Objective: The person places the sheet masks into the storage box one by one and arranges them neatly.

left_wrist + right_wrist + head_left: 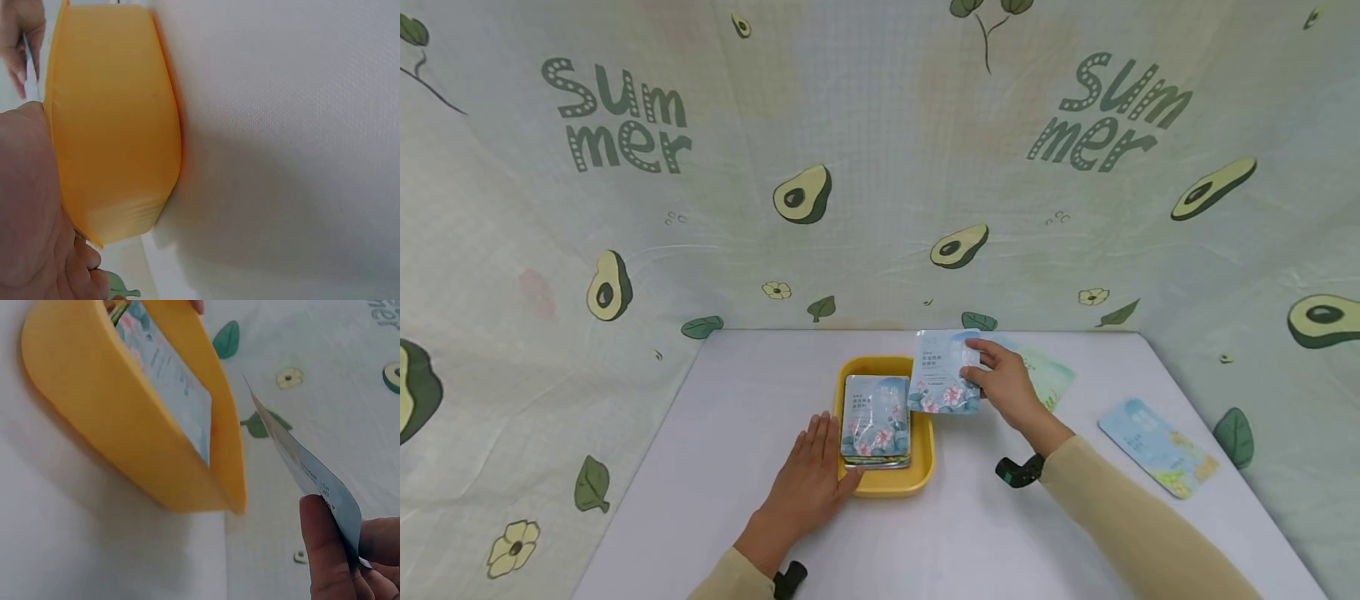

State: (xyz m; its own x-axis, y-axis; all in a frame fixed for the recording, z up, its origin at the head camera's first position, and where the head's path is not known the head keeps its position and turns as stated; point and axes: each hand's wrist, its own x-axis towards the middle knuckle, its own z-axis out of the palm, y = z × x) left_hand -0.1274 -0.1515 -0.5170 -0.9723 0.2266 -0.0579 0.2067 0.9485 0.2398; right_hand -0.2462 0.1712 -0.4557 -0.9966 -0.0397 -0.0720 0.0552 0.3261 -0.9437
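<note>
Between thumb and fingers, my right hand (1006, 385) pinches a light blue floral packet (942, 375) by its right edge. The packet is raised over the right rim of a yellow basket (922, 479); in the right wrist view this thin packet (312, 472) shows nearly edge-on. A stack of similar packets (876, 417) lies inside the basket, a blue floral one on top. My left hand (805, 479) rests along the basket's left rim with straight fingers, its thumb at the front left corner. From the left wrist, the basket's outer wall (115, 119) fills the middle.
A pale green packet (1048, 375) lies on the white table (700, 483) behind my right hand, partly covered by it. Further right lies a blue and yellow packet (1157, 447). A cloth backdrop (880, 167) with avocado prints stands behind the table.
</note>
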